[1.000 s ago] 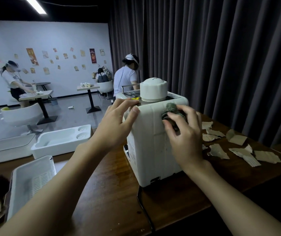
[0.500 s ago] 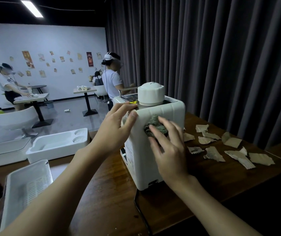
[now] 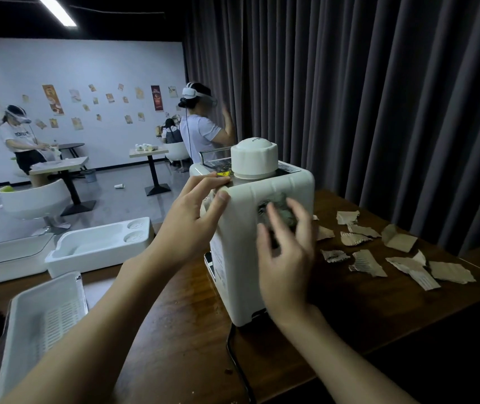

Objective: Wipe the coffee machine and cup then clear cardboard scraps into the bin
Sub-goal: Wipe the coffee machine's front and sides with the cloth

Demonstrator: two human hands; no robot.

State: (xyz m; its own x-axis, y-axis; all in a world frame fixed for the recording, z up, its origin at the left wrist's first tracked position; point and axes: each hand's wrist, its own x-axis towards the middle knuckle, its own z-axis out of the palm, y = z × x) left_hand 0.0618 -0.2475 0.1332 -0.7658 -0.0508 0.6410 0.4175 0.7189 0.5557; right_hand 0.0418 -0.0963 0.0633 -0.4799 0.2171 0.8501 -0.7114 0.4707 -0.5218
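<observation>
A white coffee machine point(image 3: 241, 272) with a round cap point(image 3: 253, 161) on top stands on the dark wooden table point(image 3: 180, 330). My left hand point(image 3: 192, 220) grips its upper left corner, fingers over the top edge and thumb on the near face. My right hand point(image 3: 285, 258), blurred, presses a grey-green cloth point(image 3: 284, 209) flat against the near face with spread fingers. Several torn cardboard scraps point(image 3: 370, 262) lie on the table to the right of the machine.
The machine's black power cord point(image 3: 238, 371) runs off the table's near edge. A white slotted basket point(image 3: 43, 322) sits at the near left, a white foam tray point(image 3: 96, 252) beyond it. A dark curtain point(image 3: 378, 112) hangs behind. Two people stand farther back.
My right hand has slid the cloth from the machine's upper left area to the right and slightly down across the near face. My left hand has stayed on the corner.
</observation>
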